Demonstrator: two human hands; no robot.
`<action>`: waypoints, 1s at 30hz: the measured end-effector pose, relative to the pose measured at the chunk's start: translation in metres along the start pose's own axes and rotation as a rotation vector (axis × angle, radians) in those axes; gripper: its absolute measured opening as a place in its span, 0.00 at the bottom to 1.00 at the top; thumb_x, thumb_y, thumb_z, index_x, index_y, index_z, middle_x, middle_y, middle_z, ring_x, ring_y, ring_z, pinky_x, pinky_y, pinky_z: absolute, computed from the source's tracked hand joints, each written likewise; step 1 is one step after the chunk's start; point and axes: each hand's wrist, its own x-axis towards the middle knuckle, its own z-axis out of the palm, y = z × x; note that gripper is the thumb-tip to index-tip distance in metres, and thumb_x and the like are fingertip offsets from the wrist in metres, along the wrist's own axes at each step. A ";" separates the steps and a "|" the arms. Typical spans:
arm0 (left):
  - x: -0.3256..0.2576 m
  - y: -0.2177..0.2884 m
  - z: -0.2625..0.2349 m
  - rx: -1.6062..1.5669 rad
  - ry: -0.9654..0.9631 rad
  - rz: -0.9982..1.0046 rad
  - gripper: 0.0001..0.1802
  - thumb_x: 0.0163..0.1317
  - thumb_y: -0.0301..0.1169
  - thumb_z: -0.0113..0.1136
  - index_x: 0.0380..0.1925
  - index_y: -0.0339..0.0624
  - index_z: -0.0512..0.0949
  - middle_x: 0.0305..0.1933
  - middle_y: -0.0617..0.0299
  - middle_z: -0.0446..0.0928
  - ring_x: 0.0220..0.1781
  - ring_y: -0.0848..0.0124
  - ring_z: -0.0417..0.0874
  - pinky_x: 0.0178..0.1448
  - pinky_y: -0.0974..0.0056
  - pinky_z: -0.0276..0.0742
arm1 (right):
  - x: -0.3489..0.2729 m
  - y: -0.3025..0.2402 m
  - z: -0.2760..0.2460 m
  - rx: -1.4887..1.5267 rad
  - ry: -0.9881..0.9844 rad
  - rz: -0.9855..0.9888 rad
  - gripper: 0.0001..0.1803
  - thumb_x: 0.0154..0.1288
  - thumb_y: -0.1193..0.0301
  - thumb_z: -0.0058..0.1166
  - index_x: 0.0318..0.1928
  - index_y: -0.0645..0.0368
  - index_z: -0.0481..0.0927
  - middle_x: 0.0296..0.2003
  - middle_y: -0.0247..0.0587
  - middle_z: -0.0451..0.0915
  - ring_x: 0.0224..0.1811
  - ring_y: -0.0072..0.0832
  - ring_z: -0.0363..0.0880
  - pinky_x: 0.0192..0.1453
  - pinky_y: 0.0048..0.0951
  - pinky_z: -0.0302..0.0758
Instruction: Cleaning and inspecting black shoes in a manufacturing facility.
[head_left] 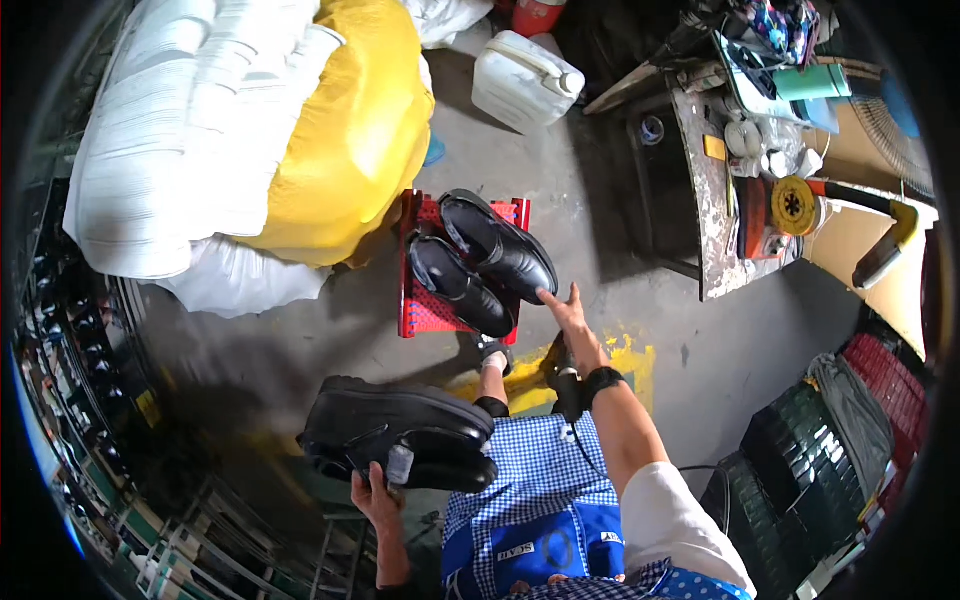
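My left hand (375, 494) grips a black leather shoe (395, 432) from below, holding it sole-down at my left side with a small tag hanging from it. My right hand (570, 318) stretches forward with fingers spread, its fingertips close to the heel of the nearer of two black shoes (497, 246) lying on a red perforated stool (422, 310). The second shoe (457, 285) rests beside the first on the stool. A black band wraps my right wrist. I am seated in a blue checked apron.
A big yellow sack (350, 140) and white bundles (180, 130) fill the left. A white plastic jerrycan (525, 80) stands behind the stool. A cluttered workbench (715, 200) with an orange-disc grinder (795, 205) sits right. Dark and red crates (850, 430) stand lower right.
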 end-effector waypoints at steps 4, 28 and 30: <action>-0.019 0.003 0.026 0.080 0.162 0.025 0.10 0.61 0.37 0.52 0.34 0.43 0.68 0.15 0.69 0.65 0.08 0.81 0.59 0.10 0.70 0.50 | 0.008 -0.021 0.000 0.184 -0.351 -0.057 0.60 0.38 0.52 0.68 0.65 0.63 0.45 0.60 0.54 0.58 0.64 0.37 0.54 0.66 0.34 0.51; -0.156 -0.009 0.178 0.121 -0.208 0.151 0.07 0.64 0.34 0.46 0.29 0.45 0.66 0.17 0.68 0.64 0.05 0.79 0.57 0.05 0.73 0.50 | -0.144 0.100 -0.348 0.360 0.689 -0.026 0.29 0.39 0.59 0.68 0.37 0.68 0.72 0.28 0.43 0.76 0.30 0.25 0.74 0.37 0.25 0.72; -0.166 -0.011 0.188 0.163 -0.245 0.158 0.07 0.64 0.34 0.46 0.29 0.45 0.66 0.17 0.68 0.64 0.05 0.79 0.57 0.05 0.73 0.50 | -0.143 0.112 -0.379 0.373 0.797 -0.030 0.28 0.40 0.60 0.67 0.36 0.67 0.72 0.27 0.41 0.75 0.29 0.24 0.72 0.37 0.24 0.71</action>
